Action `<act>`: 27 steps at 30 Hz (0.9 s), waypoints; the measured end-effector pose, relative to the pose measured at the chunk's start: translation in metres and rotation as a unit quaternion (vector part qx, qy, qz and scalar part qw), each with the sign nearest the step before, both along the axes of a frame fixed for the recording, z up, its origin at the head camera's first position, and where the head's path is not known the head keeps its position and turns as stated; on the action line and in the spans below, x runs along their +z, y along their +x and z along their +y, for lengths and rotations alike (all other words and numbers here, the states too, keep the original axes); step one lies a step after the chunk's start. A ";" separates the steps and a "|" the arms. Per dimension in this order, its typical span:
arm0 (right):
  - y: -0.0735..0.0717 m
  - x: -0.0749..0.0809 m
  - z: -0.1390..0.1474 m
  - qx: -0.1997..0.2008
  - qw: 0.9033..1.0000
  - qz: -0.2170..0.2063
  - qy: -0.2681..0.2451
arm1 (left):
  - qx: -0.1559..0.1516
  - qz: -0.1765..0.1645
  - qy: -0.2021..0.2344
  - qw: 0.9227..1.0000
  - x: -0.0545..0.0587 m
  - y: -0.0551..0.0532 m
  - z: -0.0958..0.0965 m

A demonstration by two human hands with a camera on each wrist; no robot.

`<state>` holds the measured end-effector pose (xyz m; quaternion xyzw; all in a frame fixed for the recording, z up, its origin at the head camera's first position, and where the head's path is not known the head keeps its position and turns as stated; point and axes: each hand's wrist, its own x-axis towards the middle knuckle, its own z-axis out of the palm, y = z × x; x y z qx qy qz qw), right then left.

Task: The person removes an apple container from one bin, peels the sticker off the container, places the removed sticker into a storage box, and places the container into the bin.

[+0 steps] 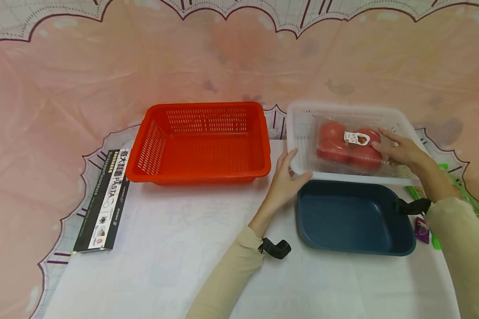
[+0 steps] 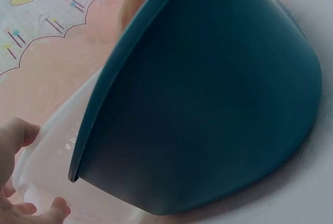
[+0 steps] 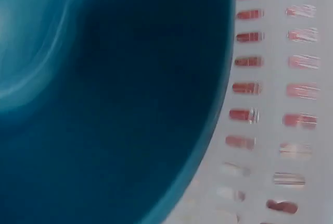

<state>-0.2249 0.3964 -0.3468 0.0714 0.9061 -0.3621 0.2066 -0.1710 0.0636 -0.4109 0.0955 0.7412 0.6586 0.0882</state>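
A clear-wrapped pack of red tomatoes (image 1: 332, 146) with a white label lies in the white perforated basket (image 1: 303, 115). My right hand (image 1: 407, 153) rests at the pack's right end, its fingers spread against the wrap. My left hand (image 1: 283, 184) touches the basket's near left corner, fingers along the side and thumb near the front rim. In the left wrist view, fingers (image 2: 23, 133) meet the white rim, with the dark blue tub (image 2: 208, 94) large in front. The tub (image 3: 145, 104) and slotted basket wall (image 3: 270, 78) fill the right wrist view; the right hand is out of sight there.
A red perforated basket (image 1: 207, 155) stands left of the white one. The black and white pasta box (image 1: 104, 199) lies beyond it at far left. Near the right forearm are a small purple packet (image 1: 422, 230) and a green-edged bag (image 1: 473, 195), partly hidden.
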 end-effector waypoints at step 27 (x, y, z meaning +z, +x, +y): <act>0.023 0.011 -0.034 -0.212 0.962 0.157 -0.067 | 0.004 0.008 -0.001 1.000 -0.001 0.001 0.002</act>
